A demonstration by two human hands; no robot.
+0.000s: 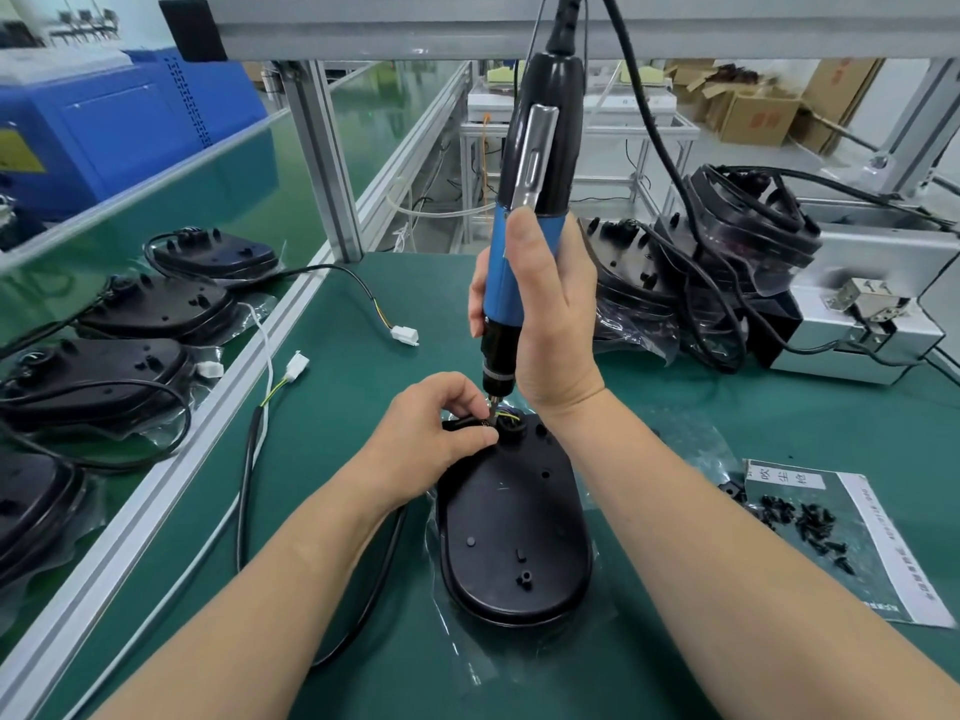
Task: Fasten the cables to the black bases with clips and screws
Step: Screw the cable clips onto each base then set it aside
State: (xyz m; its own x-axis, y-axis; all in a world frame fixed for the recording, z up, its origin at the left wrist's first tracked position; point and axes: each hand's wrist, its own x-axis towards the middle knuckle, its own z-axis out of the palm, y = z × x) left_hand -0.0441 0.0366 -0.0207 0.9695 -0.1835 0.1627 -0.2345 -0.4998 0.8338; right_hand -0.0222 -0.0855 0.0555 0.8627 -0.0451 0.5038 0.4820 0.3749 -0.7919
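A black oval base lies on clear plastic on the green mat in front of me. My right hand grips a blue and black electric screwdriver held upright, its bit down at the far end of the base. My left hand pinches the black cable and a small clip right beside the bit. Coloured wires show at the base's hole. The cable runs off to the left across the mat. The screw under the bit is hidden.
Several finished black bases with cables lie on the conveyor at left. A pile of bases with cables sits at the right rear beside a grey screw feeder. Loose black screws lie on a printed sheet at right. White connectors rest on the mat.
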